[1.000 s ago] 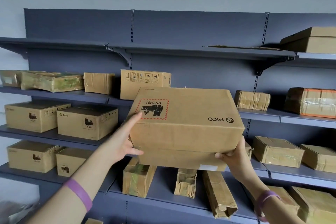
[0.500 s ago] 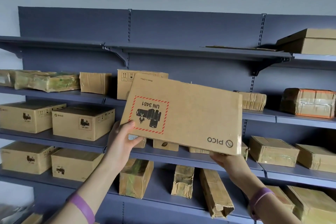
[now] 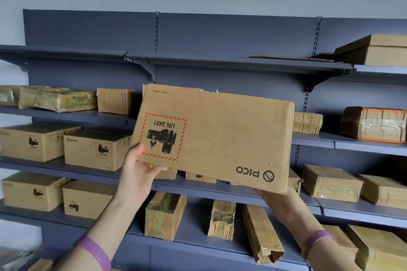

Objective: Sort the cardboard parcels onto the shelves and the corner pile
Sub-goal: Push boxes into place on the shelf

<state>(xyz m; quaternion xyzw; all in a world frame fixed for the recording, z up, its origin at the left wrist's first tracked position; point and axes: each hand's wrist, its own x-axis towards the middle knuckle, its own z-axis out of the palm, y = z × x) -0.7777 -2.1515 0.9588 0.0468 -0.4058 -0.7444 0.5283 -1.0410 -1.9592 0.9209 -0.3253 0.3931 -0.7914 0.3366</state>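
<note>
A large brown PICO cardboard parcel [image 3: 220, 136] with an upside-down red-framed UN 3481 label is held up in front of the blue shelves, its printed face tilted toward me. My left hand [image 3: 137, 174] grips its lower left corner, thumb on the front by the label. My right hand [image 3: 279, 203] supports the lower right corner from beneath, fingers hidden behind the box. The parcel hides the middle of the second and third shelves.
The top shelf [image 3: 198, 61] carries only flat cardboard [image 3: 290, 58] and a box [image 3: 374, 50] at the right. Two similar PICO boxes [image 3: 97, 149] stand on the third shelf at left. Taped parcels [image 3: 372, 124] fill the shelves on both sides and below.
The parcel has risen and tipped up, so its printed face now points toward me rather than upward. Both hands stayed at its lower corners.
</note>
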